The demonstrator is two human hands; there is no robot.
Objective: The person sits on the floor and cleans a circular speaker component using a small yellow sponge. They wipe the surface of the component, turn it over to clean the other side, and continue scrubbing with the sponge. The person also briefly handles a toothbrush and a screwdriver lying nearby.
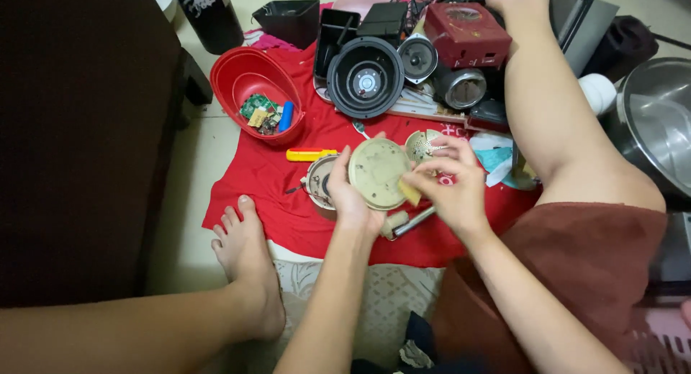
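My left hand [350,194] holds a round, dull metal disc [377,172] upright by its left edge, above a red cloth [273,194]. My right hand [450,187] presses a small yellow pad [411,194] against the disc's lower right rim. Just behind my right fingers lies a perforated round metal piece [421,143]. A round metal housing [320,183] sits on the cloth under my left hand. A screwdriver with a pale handle [404,223] lies below both hands.
A red bowl [245,75] holds circuit boards and a blue part. A yellow tool [309,155], a black round pot base [366,77], a speaker [419,57], a red box [466,32] and a steel pot [658,122] surround the cloth. My legs flank the area; dark furniture stands left.
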